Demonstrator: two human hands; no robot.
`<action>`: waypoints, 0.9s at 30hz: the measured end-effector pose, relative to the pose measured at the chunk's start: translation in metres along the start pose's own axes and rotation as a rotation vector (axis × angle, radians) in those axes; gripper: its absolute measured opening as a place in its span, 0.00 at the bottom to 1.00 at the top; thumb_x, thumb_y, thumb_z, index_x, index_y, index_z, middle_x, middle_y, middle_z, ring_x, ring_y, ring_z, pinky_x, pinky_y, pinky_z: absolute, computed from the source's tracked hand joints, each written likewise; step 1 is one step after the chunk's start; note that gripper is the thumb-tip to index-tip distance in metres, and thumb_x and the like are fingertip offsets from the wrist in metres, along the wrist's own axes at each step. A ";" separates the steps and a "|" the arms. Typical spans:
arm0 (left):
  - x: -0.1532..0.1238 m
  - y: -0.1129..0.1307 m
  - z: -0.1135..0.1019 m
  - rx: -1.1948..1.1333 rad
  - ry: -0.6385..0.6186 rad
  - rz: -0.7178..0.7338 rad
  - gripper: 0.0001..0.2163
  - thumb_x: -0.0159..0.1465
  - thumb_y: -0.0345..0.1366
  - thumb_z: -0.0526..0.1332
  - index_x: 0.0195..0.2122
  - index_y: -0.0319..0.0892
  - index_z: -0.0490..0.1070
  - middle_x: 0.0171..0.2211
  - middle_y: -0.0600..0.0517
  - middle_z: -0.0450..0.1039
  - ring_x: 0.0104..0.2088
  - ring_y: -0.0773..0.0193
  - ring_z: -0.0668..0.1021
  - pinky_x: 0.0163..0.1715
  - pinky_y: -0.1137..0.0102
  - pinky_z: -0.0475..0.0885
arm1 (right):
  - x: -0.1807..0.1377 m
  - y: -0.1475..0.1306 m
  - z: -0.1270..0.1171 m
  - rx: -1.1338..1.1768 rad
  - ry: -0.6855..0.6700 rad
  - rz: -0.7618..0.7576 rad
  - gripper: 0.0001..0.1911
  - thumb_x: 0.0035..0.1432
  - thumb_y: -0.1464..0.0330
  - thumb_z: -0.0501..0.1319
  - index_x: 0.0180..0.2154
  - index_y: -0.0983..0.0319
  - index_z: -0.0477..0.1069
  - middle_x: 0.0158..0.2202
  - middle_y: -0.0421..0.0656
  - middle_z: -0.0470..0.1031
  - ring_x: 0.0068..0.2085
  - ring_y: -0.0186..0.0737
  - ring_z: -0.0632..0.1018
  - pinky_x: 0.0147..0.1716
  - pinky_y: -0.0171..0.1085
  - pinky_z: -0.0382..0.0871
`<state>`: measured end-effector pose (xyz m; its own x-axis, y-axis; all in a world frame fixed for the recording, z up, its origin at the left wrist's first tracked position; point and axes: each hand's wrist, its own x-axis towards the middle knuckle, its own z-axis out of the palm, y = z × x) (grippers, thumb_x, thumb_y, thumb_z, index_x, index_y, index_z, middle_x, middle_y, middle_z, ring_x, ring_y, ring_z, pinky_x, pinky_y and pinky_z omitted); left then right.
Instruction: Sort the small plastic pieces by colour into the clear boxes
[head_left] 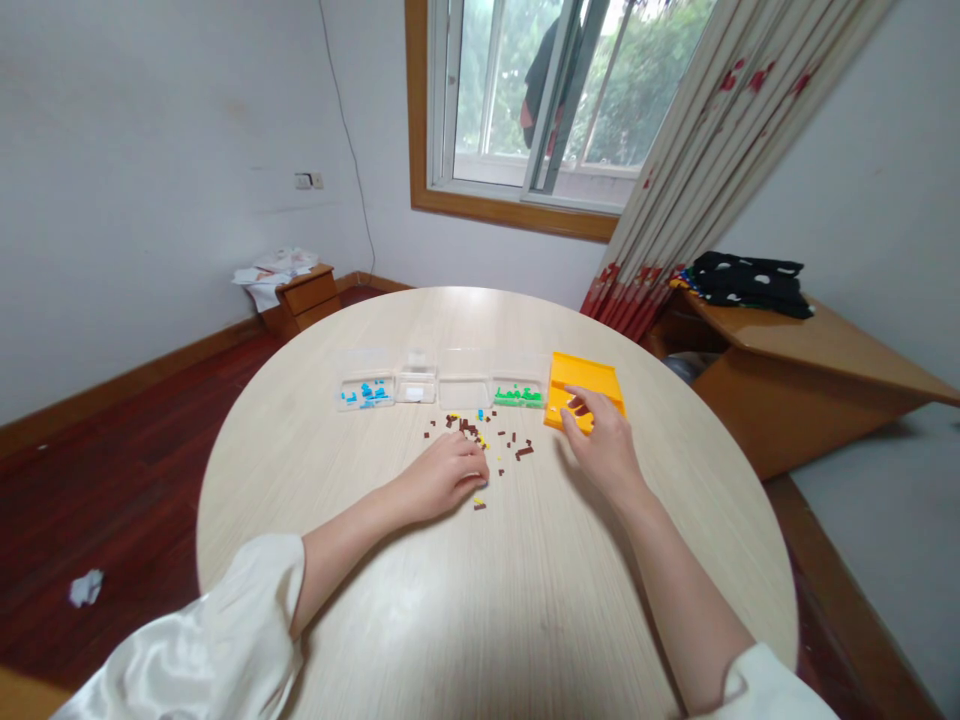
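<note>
My left hand (444,474) rests on the round wooden table (495,590), fingers curled over small pieces at the edge of a scatter of tiny brown, yellow and blue bricks (480,435). My right hand (600,440) reaches over the near edge of an orange tray (585,375), thumb and forefinger pinched together above it; what they hold is too small to name. A row of clear boxes sits behind the scatter: one with blue bricks (365,392), one with white bricks (416,385), one that looks empty (463,385), one with green bricks (519,392).
A low wooden cabinet (810,385) with dark folded cloth (750,280) stands at the right. A curtain (705,170) hangs beside the window. A small wooden drawer unit (304,295) with papers sits by the left wall. A crumpled paper (85,588) lies on the floor.
</note>
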<state>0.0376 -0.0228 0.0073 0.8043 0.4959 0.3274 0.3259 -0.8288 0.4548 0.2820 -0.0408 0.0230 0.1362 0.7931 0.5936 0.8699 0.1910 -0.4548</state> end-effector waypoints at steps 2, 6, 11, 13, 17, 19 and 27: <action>0.000 0.000 0.002 0.018 -0.034 0.014 0.07 0.63 0.29 0.56 0.31 0.39 0.72 0.34 0.49 0.74 0.37 0.63 0.70 0.40 0.67 0.63 | 0.000 0.001 0.001 0.002 -0.001 -0.008 0.15 0.56 0.67 0.53 0.45 0.63 0.69 0.35 0.47 0.73 0.37 0.44 0.73 0.39 0.43 0.67; 0.001 0.001 0.005 0.051 -0.072 0.001 0.06 0.62 0.28 0.57 0.30 0.40 0.73 0.33 0.51 0.75 0.36 0.63 0.71 0.39 0.67 0.62 | 0.000 0.004 0.003 0.016 0.013 -0.038 0.14 0.56 0.67 0.53 0.43 0.63 0.70 0.34 0.46 0.73 0.36 0.44 0.74 0.39 0.44 0.67; 0.002 0.002 0.005 0.095 -0.076 -0.011 0.06 0.62 0.28 0.58 0.29 0.39 0.73 0.30 0.51 0.74 0.34 0.63 0.71 0.37 0.67 0.61 | -0.001 0.004 0.005 0.013 0.007 -0.059 0.13 0.57 0.67 0.53 0.43 0.62 0.70 0.33 0.46 0.73 0.35 0.43 0.73 0.38 0.43 0.67; 0.002 0.002 0.005 0.104 -0.074 -0.009 0.07 0.62 0.28 0.57 0.28 0.39 0.72 0.30 0.51 0.74 0.34 0.63 0.71 0.37 0.67 0.61 | -0.001 0.004 0.005 0.010 0.001 -0.064 0.13 0.57 0.68 0.53 0.43 0.62 0.70 0.33 0.46 0.73 0.35 0.43 0.73 0.38 0.43 0.67; 0.001 0.003 0.004 0.090 -0.037 -0.011 0.07 0.63 0.30 0.57 0.29 0.39 0.72 0.30 0.51 0.74 0.34 0.63 0.72 0.37 0.67 0.62 | -0.001 0.003 0.005 0.008 0.001 -0.066 0.13 0.57 0.67 0.53 0.43 0.62 0.70 0.33 0.45 0.73 0.34 0.42 0.73 0.37 0.42 0.67; 0.001 0.002 0.001 0.062 0.022 -0.015 0.07 0.63 0.30 0.57 0.29 0.39 0.72 0.31 0.51 0.75 0.35 0.63 0.72 0.38 0.66 0.63 | -0.001 0.003 0.005 0.010 0.000 -0.068 0.13 0.58 0.67 0.53 0.43 0.62 0.70 0.33 0.45 0.73 0.34 0.42 0.73 0.37 0.42 0.67; -0.012 -0.042 -0.057 0.075 0.558 -0.293 0.07 0.59 0.32 0.57 0.30 0.41 0.74 0.33 0.50 0.77 0.36 0.62 0.75 0.39 0.66 0.68 | -0.001 0.003 0.006 0.011 -0.014 -0.080 0.13 0.57 0.68 0.54 0.43 0.63 0.70 0.34 0.46 0.73 0.35 0.43 0.73 0.38 0.43 0.67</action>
<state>-0.0140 0.0202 0.0312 0.3031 0.7486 0.5897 0.5434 -0.6441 0.5384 0.2815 -0.0382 0.0172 0.0601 0.7829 0.6193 0.8725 0.2602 -0.4135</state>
